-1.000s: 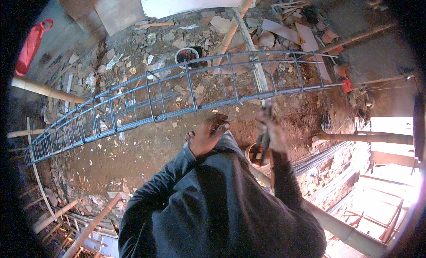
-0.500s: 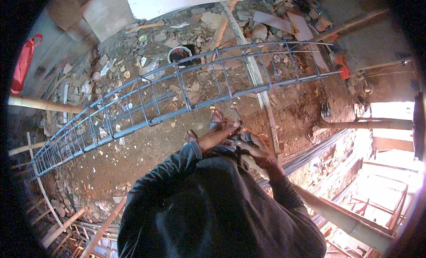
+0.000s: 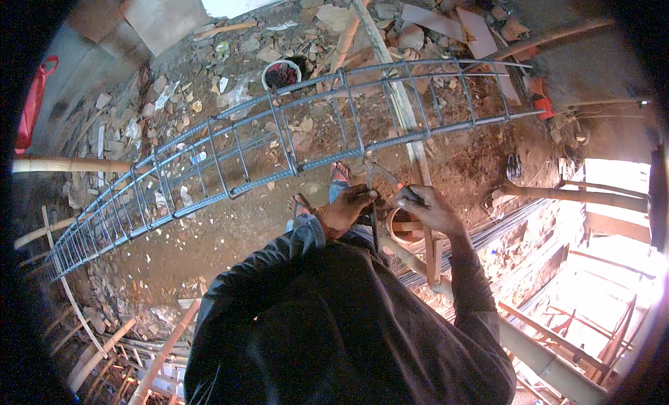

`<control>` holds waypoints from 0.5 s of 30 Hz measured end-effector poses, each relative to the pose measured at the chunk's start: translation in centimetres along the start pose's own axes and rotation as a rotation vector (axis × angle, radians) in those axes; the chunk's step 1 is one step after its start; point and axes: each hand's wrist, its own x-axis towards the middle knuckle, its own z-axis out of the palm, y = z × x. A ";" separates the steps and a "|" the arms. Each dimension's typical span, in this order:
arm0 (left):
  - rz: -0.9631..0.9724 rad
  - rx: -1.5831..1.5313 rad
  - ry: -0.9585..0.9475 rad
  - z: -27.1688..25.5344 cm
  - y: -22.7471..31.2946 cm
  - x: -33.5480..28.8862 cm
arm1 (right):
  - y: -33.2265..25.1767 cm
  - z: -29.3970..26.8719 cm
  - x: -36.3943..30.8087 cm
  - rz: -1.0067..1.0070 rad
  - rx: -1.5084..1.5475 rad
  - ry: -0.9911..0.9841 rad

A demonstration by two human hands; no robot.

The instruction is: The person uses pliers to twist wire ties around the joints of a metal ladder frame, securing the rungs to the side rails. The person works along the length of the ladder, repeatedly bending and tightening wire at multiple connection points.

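Observation:
A long cage of steel rebar (image 3: 327,159) with square stirrups runs across in front of me, from the far right to the lower left. A pair of pincers (image 3: 383,172) has its head by the cage's near lower bar, its handles spread apart. My right hand (image 3: 432,210) is closed on the handle with an orange part. Thumb and fingers of my left hand (image 3: 341,214) pinch the other, dark handle, which extends down toward my lap. Whether a tie wire lies between the jaws is too small to tell.
An upright wooden post (image 3: 418,160) crosses by the cage. Beyond stands a white bucket (image 3: 265,79) amid rubble. A round orange-brown container (image 3: 392,231) sits below my right hand. Bamboo poles (image 3: 543,360) lie at the lower right; a red bag (image 3: 33,116) hangs at left.
My hands, close together before, have drawn apart: the right moved right and up, spreading the pincers' handles. The head is now near the cage's lower bar.

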 end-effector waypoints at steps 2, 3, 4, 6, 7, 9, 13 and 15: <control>-0.024 0.006 0.020 -0.1 -0.2 0.3 | -0.3 -0.5 0.5 -0.026 -0.016 -0.019; -0.041 0.018 0.037 -0.3 -0.5 0.5 | -0.3 -0.7 0.7 -0.041 -0.026 -0.036; -0.044 0.052 0.039 -0.4 -0.9 0.8 | -0.4 -1.0 0.8 -0.001 -0.044 -0.061; -0.037 0.145 0.030 -0.6 -1.5 1.3 | -0.3 -1.5 1.0 0.079 -0.101 -0.097; -0.070 0.242 0.064 -0.6 -1.9 1.5 | -0.3 -1.7 1.0 0.066 -0.069 -0.108; 0.020 -0.041 -0.007 -0.3 -2.5 1.6 | -0.3 -2.0 1.0 0.066 -0.067 -0.120; 0.101 0.148 0.060 -0.5 -3.0 0.9 | 0.0 -2.1 1.1 0.073 0.004 -0.155; -0.016 0.099 0.076 -1.0 -3.4 1.1 | 0.3 -2.0 1.4 0.023 0.054 -0.163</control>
